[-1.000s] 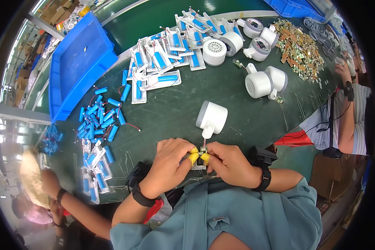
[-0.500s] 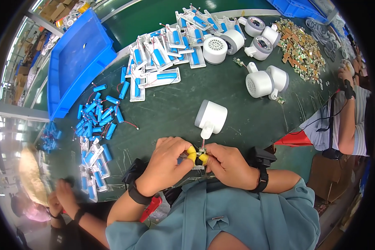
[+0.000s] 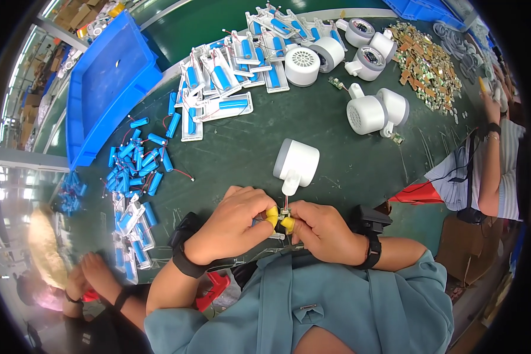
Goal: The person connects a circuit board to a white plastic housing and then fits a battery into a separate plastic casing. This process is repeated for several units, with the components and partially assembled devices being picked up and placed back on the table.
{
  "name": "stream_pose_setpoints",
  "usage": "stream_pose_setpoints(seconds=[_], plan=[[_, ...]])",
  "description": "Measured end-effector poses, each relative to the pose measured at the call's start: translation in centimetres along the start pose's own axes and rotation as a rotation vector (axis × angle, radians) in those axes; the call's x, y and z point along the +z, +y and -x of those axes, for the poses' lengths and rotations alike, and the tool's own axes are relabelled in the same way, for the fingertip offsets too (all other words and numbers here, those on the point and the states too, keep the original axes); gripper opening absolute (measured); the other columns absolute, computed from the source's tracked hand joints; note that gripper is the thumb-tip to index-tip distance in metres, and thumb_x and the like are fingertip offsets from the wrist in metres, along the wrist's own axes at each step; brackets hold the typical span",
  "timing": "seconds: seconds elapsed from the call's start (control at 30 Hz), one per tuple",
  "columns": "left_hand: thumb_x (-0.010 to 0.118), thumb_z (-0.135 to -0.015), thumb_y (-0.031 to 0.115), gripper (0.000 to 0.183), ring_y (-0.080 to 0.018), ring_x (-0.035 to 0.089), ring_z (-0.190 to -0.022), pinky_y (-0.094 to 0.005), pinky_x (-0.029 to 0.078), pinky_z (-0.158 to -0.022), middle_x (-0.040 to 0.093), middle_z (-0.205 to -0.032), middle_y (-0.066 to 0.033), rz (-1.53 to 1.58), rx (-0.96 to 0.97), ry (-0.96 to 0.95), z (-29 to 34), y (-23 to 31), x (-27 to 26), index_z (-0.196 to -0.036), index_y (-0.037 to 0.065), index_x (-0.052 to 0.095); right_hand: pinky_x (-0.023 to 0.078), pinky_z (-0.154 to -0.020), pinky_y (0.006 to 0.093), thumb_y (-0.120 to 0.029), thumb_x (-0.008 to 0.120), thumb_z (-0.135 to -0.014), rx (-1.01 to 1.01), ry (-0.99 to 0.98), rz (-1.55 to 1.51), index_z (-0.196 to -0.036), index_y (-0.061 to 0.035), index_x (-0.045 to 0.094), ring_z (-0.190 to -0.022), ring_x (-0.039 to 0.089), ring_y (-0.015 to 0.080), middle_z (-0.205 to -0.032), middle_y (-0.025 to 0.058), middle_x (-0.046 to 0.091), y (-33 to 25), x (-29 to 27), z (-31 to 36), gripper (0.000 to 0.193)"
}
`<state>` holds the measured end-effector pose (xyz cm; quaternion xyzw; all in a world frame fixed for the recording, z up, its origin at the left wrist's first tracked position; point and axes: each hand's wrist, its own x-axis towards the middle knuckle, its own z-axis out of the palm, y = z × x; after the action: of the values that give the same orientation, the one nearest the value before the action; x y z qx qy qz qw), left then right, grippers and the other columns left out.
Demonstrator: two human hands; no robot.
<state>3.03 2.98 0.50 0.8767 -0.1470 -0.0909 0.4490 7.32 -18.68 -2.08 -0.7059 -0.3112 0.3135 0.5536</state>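
Along the far left of the table (image 3: 224, 159), you have a blue tray (image 3: 103, 88), with a loose heap of blue cylinders (image 3: 138, 156) nearer to you and a few white casings (image 3: 133, 227) just below that heap. Next comes your left hand (image 3: 233, 224), its thumb and index finger drawn into a close pinch under yellow finger covers (image 3: 272, 216). The pinch sits at the left edge of a small green circuit board (image 3: 285, 213); the covers hide the exact grip. You have the board between your 2 hands, right at the fingertips, too covered to tell its long axis.

Straight beyond it, a white housing (image 3: 304, 165) lies on the table past the gap between your hands, and neither hand touches its round body. Its neck (image 3: 291, 184) points toward you, leaning slightly left, and thin wires (image 3: 286, 201) run from the neck's end to the board. The round body's own axis runs mostly left to right, grey rim at the left, right end a little nearer to you.

Your right hand (image 3: 327, 233) has its thumb and index finger nearly together, closed on the board's right side. Farther right, 2 more white housings (image 3: 366, 115) lie together, with a heap of small boards (image 3: 425, 65) beyond them
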Motion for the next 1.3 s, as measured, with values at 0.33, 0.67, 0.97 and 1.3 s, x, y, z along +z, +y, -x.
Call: stream_pose_setpoints(seconds=[0.33, 0.67, 0.97, 1.3], plan=[[0.061, -0.073, 0.006, 0.013, -0.0241, 0.052, -0.072, -0.0339, 0.038, -0.078, 0.054, -0.076, -0.0060, 0.021, -0.013, 0.064, 0.0, 0.1, 1.0, -0.086, 0.005, 0.057, 0.051, -0.056, 0.0357, 0.003, 0.051, -0.089, -0.055, 0.066, 0.074, -0.103, 0.0017, 0.052, -0.062, 0.066, 0.0240, -0.082, 0.0147, 0.060, 0.4, 0.4, 0.1, 0.014], [0.060, -0.074, 0.006, 0.015, -0.0251, 0.052, -0.071, -0.0346, 0.040, -0.078, 0.054, -0.076, -0.0063, -0.021, -0.013, 0.034, -0.6, 0.6, 0.9, -0.088, 0.005, 0.056, 0.053, -0.055, 0.0297, 0.004, 0.046, -0.093, -0.078, 0.026, 0.119, -0.103, 0.0023, 0.054, -0.062, 0.067, 0.0175, -0.081, 0.0115, 0.061, 0.6, 0.0, -0.1, 0.013], [0.059, -0.074, 0.005, 0.020, -0.0243, 0.053, -0.075, -0.0342, 0.039, -0.082, 0.055, -0.084, -0.0082, 0.117, 0.039, -0.160, -0.4, -0.2, -1.1, -0.094, 0.004, 0.056, 0.059, -0.073, 0.0298, -0.001, 0.035, -0.100, 0.195, -0.258, -0.489, -0.117, 0.0050, 0.052, -0.092, 0.070, 0.0197, -0.103, 0.0129, 0.066, -0.5, -1.3, 0.1, 0.025], [0.054, -0.074, 0.006, 0.022, -0.0286, 0.049, -0.079, -0.0378, 0.036, -0.085, 0.050, -0.083, -0.0092, 0.039, 0.117, -0.167, -0.6, -0.1, -0.5, -0.095, 0.004, 0.053, 0.058, -0.077, 0.0289, -0.007, 0.039, -0.102, 0.416, -0.278, -0.653, -0.117, 0.0046, 0.053, -0.093, 0.069, 0.0185, -0.105, 0.0131, 0.066, -0.4, -1.2, -0.3, 0.023]])
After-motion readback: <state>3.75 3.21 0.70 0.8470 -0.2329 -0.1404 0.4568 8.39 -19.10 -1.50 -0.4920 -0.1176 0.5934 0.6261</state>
